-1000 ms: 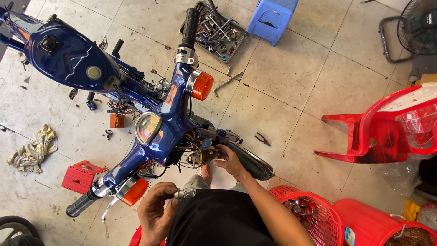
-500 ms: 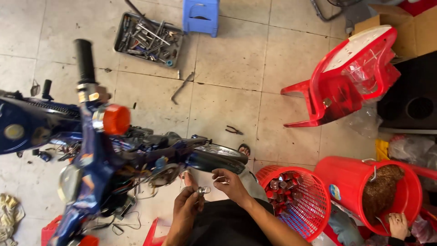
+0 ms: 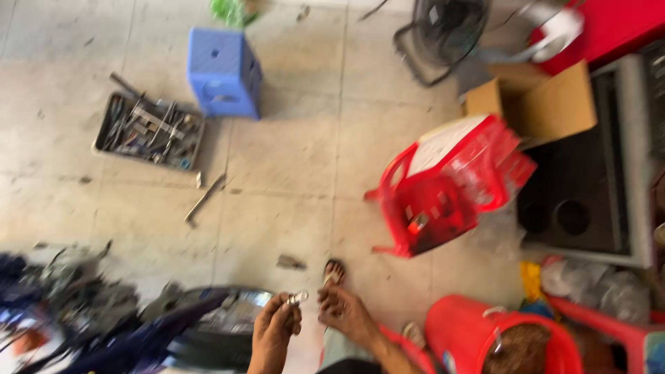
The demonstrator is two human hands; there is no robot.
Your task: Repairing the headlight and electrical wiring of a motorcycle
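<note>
Near the bottom, the left hand [image 3: 272, 331] pinches a small shiny metal part [image 3: 298, 298] between its fingertips, so those fingers are closed on it. The part sits low in the middle of the picture, just above the left hand. The right hand [image 3: 344, 313] is just beside it, with its fingers curled loosely and holding nothing that can be seen. A foot in a dark sandal [image 3: 333, 273] pokes out just past the hands.

To the left, the blue motorbike [image 3: 131, 332] is a blurry shape in the near corner. To the right sits a round red plastic bucket [image 3: 503, 343] with brown stuff inside.

Farther off, in the middle, a red plastic chair [image 3: 443, 190] lies tipped over, with a white sheet stuck on it. Its print is too blurry to make out. On the floor to the left lies a long grey metal tool [image 3: 204, 199], and past it a flat grey tray of tools [image 3: 149, 129]. Behind the tray stands a small blue plastic stool [image 3: 224, 71]. Far right is an open brown cardboard box [image 3: 537, 102], and next to it a dark round fan [image 3: 440, 34].

Half a second ago the bike filled much more of the left side, with its orange light showing. Now the view has swung right and looks blurrier, and the fan has come into sight.
</note>
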